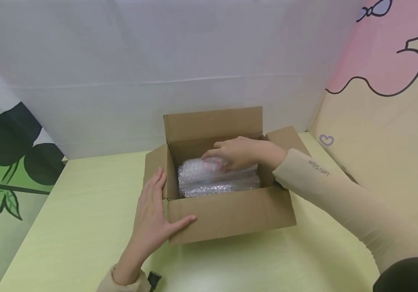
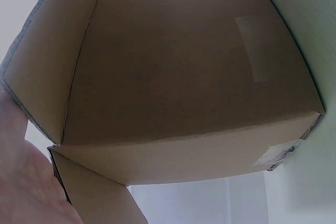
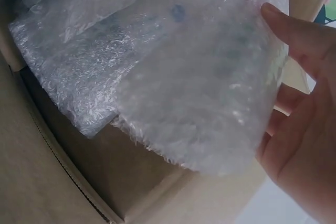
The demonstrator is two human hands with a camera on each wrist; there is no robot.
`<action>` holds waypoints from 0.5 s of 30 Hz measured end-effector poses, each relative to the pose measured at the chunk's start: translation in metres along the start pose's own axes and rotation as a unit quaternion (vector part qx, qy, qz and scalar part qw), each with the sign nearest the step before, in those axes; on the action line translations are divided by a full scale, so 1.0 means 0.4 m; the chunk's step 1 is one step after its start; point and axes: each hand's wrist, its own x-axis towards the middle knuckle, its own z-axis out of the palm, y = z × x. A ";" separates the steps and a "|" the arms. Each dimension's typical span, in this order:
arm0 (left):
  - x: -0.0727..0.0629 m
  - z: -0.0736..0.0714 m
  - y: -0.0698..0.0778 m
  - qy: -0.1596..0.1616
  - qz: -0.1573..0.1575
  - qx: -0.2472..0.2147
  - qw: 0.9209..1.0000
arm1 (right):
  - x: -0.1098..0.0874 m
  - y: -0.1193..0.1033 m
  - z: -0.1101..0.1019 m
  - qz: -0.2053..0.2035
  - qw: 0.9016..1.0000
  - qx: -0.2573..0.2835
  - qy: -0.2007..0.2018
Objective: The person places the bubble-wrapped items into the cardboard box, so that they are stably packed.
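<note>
An open cardboard box (image 1: pixel 231 217) stands on the table with its flaps folded outward. Inside lie bubble-wrapped bundles: a rear one (image 1: pixel 194 171) and another bundle (image 1: pixel 218 188) in front of it. My right hand (image 1: pixel 241 153) reaches into the box and grips the rear bundle; the right wrist view shows the thumb and fingers on either side of its bubble wrap (image 3: pixel 205 98). What the wrap encloses is blurred. My left hand (image 1: pixel 151 215) rests at the box's front left corner, fingers extended along the left flap and thumb on the front flap.
The pale yellow-green table (image 1: pixel 95 211) extends to both sides of the box. A white cloth backdrop (image 1: pixel 121 81) hangs behind it. Printed cartoon panels flank the table, with the right panel (image 1: pixel 384 134) close beside my right sleeve. The back flap (image 1: pixel 212 125) stands up near the backdrop.
</note>
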 end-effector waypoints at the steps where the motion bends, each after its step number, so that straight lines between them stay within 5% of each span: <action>1: 0.000 0.000 0.000 -0.001 -0.001 0.000 1.000 | 0.002 -0.001 0.001 -0.001 1.000 -0.002 -0.004; 15: 0.000 -0.003 0.000 -0.003 -0.004 -0.003 1.000 | 0.014 -0.021 0.002 -0.016 0.999 -0.015 -0.038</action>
